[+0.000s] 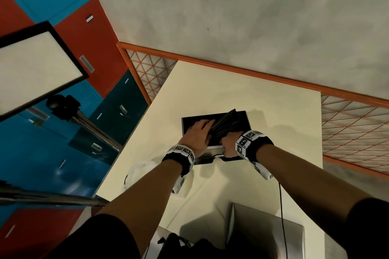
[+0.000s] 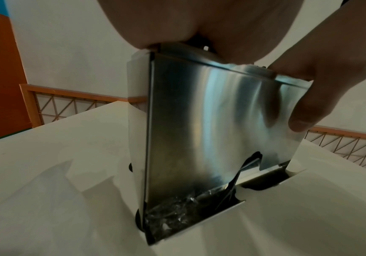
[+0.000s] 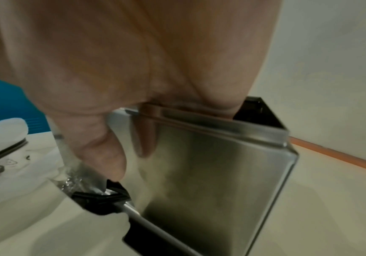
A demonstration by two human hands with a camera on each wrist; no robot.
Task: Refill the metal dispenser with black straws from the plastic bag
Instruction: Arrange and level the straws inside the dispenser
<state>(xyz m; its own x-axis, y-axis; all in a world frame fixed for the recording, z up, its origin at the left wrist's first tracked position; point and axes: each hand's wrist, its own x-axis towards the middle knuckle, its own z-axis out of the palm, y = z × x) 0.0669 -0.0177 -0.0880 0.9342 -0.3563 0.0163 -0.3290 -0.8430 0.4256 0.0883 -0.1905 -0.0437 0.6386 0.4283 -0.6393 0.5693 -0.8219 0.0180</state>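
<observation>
The metal dispenser [image 1: 189, 121] stands on the white table [image 1: 273, 115] with its top open. A bundle of black straws [image 1: 228, 123] lies slanted in the opening, its far end above the rim. My left hand [image 1: 197, 132] lies flat over the left part of the opening, fingers reaching to the straws. My right hand [image 1: 229, 143] grips the near rim, with the thumb [image 2: 309, 104] down the shiny front wall [image 2: 210, 129] and the fingers hidden inside. Crumpled clear plastic [image 2: 173, 213] sits in the tray at the dispenser's foot.
A white bag [image 1: 140, 172] with a black cord lies near the table's left edge. A grey metal piece [image 1: 263, 233] rests at the near edge, and a black cable [image 1: 282, 206] runs over it. A light panel [image 1: 37, 65] on a stand is at the left, and an orange railing [image 1: 252, 75] behind.
</observation>
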